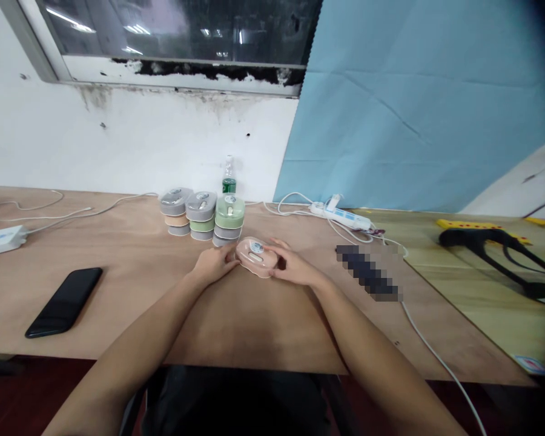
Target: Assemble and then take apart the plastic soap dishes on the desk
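We had a pink plastic case (257,256) between our two hands, lying toward the far edge of the wooden table (254,321). Our left hand (213,264) was half closed, its fingers against the case's left side, and our right hand (295,266) curved over its right side, so both had hold of it. Just behind it, along the far edge, stood three stacks of round cases (202,215), nine cases as we counted, in grey, green and peach. Behind those stood one water bottle (228,175). One black smartphone (63,301) lay toward the left edge, beside one white power strip (0,240). A second white power strip (340,217) lay along the far edge, and a blurred-out object (367,272) lay just right of our right hand.
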Demonstrator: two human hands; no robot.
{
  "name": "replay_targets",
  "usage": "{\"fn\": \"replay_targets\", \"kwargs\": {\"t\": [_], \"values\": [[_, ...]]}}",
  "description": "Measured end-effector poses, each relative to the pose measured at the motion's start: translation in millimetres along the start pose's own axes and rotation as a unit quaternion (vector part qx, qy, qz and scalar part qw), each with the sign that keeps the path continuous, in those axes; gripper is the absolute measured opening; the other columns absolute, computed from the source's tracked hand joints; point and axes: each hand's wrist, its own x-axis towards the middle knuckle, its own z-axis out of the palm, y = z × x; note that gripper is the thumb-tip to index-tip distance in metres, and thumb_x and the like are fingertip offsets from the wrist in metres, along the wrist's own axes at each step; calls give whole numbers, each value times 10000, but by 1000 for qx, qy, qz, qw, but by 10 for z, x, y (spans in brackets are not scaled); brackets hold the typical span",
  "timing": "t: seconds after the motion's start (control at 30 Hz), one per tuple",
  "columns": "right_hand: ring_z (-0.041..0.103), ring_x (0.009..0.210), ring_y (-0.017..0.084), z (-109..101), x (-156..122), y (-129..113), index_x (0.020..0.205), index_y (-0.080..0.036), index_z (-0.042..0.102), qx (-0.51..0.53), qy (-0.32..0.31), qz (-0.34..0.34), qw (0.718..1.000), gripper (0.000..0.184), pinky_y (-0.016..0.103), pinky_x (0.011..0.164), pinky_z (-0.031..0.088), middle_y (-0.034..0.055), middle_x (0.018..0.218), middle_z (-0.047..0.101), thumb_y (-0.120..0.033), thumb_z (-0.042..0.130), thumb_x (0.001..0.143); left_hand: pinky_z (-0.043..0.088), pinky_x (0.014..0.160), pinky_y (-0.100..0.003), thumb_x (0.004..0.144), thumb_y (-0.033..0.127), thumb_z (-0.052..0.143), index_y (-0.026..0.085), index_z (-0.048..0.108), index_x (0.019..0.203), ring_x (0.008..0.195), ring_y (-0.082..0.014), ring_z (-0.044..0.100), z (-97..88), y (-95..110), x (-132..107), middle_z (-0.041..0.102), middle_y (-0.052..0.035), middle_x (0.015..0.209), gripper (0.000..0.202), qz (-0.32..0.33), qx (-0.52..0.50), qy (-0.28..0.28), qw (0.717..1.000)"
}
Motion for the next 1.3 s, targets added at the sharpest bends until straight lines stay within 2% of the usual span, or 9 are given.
{"fn": "replay_targets", "kwargs": {"t": [0.13,0.3,0.4,0.57,0.73,0.9,1.0,1.13,1.3], "values": [[383,1322,291,-39,-12,142,1298,-257,532,-29,57,35,997,667,439,1056,366,104,1402,415,-360,745,675,444,705,-274,850,481,551,247,533,1271,844,-206,642,22,-35,4,701,-26,911,482,33,-21,-24,999],[583,1056,263,154,110,144,1362,-244,444,-57,183,118,974,798,435,931,468,108,1263,539,-438,756,654,426,664,-269,854,481,534,235,585,1202,807,-193,629,26,-7,6,690,-23,889,430,61,-37,-45,996],[608,1005,249,277,181,118,1421,-241,350,-43,177,105,978,891,425,901,486,123,1315,519,-467,751,658,420,663,-268,852,481,532,235,596,1191,799,-192,624,16,17,2,687,-28,881,423,55,-35,-49,997],[460,1259,312,311,198,195,1410,-188,373,-75,187,102,974,852,480,1042,371,156,1386,475,-489,718,691,423,660,-269,855,479,522,236,595,1198,802,-194,623,-1,11,-11,684,-32,892,426,60,-38,-48,996],[460,1264,313,318,272,225,1424,-182,352,-84,168,70,980,847,474,1038,372,154,1398,471,-524,683,723,429,667,-275,853,475,527,238,598,1200,813,-201,627,6,5,-1,689,-35,915,426,58,-28,-50,997],[522,1201,291,331,360,227,1398,-210,410,-117,155,54,979,588,481,1020,380,124,1315,560,-404,541,859,435,691,-276,856,465,527,233,604,1190,838,-203,630,16,2,0,693,-38,936,413,59,-31,-48,997],[511,1221,274,321,375,252,1421,-210,372,-111,146,46,982,593,472,1033,375,115,1348,535,-321,523,859,432,681,-274,859,466,521,226,608,1179,837,-203,628,18,2,2,691,-38,926,409,64,-26,-50,996],[502,1235,277,306,355,332,1459,-163,288,-106,153,66,980,707,476,1048,365,140,1371,509,-294,558,820,422,665,-273,868,459,504,225,607,1161,819,-200,623,-9,-15,3,685,-35,901,389,76,-2,-46,996],[547,1188,263,261,259,457,1393,-175,413,-91,159,115,976,626,443,1013,412,139,1336,542,-362,578,820,425,646,-286,864,473,495,223,615,1106,821,-223,626,-57,-104,-5,676,-51,877,368,37,44,-41,998]]}}
